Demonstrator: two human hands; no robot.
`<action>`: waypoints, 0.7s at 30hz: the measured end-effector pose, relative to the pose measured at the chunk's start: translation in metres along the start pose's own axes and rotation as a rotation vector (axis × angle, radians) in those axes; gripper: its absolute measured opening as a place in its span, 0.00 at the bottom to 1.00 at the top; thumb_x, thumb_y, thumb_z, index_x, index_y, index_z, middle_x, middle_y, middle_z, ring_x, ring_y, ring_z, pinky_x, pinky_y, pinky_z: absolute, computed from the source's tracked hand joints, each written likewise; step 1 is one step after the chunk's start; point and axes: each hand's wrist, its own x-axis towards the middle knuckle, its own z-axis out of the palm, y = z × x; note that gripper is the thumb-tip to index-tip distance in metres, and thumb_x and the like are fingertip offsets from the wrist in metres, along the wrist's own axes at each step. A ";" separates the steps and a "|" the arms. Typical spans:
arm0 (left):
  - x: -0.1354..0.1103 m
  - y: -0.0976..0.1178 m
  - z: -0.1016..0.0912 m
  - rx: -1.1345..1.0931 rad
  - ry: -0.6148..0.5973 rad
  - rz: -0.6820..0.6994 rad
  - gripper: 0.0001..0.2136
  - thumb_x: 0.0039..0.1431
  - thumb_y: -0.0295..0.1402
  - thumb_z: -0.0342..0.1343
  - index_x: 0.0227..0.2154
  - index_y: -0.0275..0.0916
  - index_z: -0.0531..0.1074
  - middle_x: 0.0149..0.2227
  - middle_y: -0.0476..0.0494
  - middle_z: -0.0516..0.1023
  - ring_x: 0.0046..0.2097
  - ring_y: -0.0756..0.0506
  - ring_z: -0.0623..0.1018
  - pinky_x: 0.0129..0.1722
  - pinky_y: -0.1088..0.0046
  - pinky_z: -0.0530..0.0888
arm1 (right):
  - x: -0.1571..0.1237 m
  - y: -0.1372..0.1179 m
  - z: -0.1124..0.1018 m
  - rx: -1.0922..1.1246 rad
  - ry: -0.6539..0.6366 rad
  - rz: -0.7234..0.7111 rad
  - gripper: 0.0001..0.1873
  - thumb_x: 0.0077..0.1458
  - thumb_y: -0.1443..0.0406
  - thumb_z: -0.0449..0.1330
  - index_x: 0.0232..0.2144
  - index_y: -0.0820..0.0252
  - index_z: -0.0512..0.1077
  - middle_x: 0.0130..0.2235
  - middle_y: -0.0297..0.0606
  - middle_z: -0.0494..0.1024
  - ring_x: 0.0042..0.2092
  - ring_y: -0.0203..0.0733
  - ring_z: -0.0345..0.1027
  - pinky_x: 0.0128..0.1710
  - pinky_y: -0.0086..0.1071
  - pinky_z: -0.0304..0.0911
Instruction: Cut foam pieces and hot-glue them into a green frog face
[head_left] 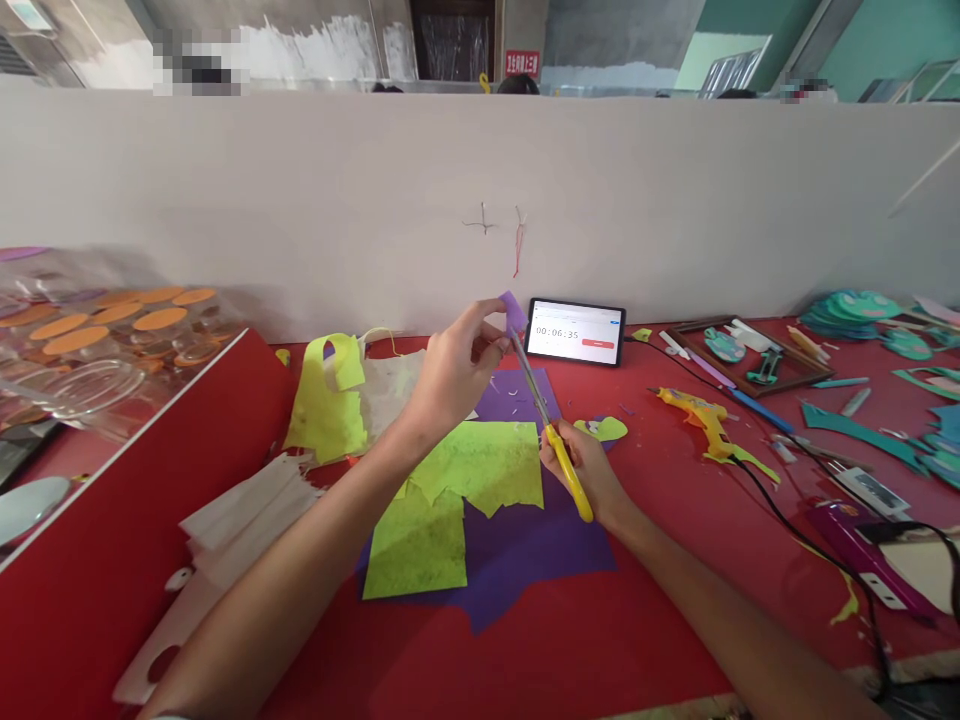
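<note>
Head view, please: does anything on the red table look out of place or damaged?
Nothing is spilled or broken. The lime-green paper sheets have ragged edges, and the yellow glue gun lies on its side, its black cord trailing across the red table.

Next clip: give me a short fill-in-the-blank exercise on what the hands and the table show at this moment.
1. The left hand pinches a small scrap of ____ paper.
2. The right hand works scissors whose handles are ____.
3. The phone shows a timer reading ____.
4. The yellow-green sheets lie over a darker sheet on the ____ table.

Missing words: purple; yellow; 00:06:35; red.
</note>
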 end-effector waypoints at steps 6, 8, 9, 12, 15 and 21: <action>-0.002 0.005 0.002 0.050 -0.024 0.018 0.18 0.61 0.22 0.50 0.54 0.40 0.70 0.37 0.46 0.82 0.37 0.50 0.80 0.38 0.74 0.75 | 0.000 0.000 -0.001 -0.088 0.023 -0.026 0.16 0.53 0.52 0.61 0.26 0.56 0.63 0.26 0.31 0.65 0.27 0.36 0.55 0.27 0.31 0.52; -0.003 0.005 0.002 0.055 -0.034 0.015 0.18 0.61 0.22 0.50 0.53 0.41 0.70 0.36 0.47 0.82 0.37 0.50 0.80 0.38 0.73 0.74 | 0.001 -0.001 -0.001 -0.099 0.024 -0.021 0.17 0.52 0.51 0.61 0.26 0.56 0.63 0.26 0.31 0.64 0.27 0.36 0.55 0.26 0.31 0.51; -0.003 0.005 0.003 0.055 -0.041 0.012 0.18 0.61 0.22 0.50 0.53 0.41 0.70 0.36 0.47 0.82 0.36 0.50 0.80 0.37 0.73 0.74 | 0.000 -0.001 -0.002 -0.101 0.023 -0.018 0.17 0.52 0.51 0.61 0.26 0.56 0.63 0.26 0.31 0.64 0.27 0.36 0.54 0.26 0.31 0.51; -0.004 0.005 0.003 0.045 -0.059 0.000 0.18 0.61 0.22 0.50 0.53 0.41 0.69 0.36 0.48 0.81 0.36 0.50 0.79 0.36 0.73 0.74 | 0.000 -0.002 -0.002 -0.103 0.018 -0.012 0.18 0.50 0.50 0.61 0.26 0.56 0.62 0.25 0.30 0.62 0.26 0.35 0.53 0.26 0.31 0.50; -0.004 0.005 0.003 0.029 -0.066 -0.020 0.22 0.61 0.23 0.51 0.58 0.42 0.64 0.36 0.47 0.81 0.35 0.49 0.79 0.35 0.72 0.74 | 0.000 0.000 -0.002 -0.106 0.021 -0.022 0.18 0.50 0.50 0.60 0.26 0.56 0.62 0.25 0.30 0.62 0.27 0.35 0.53 0.26 0.31 0.50; -0.004 0.006 0.002 0.033 -0.074 -0.018 0.27 0.61 0.24 0.52 0.63 0.43 0.59 0.35 0.47 0.81 0.32 0.49 0.78 0.32 0.71 0.74 | -0.001 0.000 -0.002 -0.094 0.030 -0.007 0.18 0.51 0.50 0.61 0.27 0.57 0.63 0.25 0.29 0.62 0.26 0.35 0.52 0.24 0.30 0.50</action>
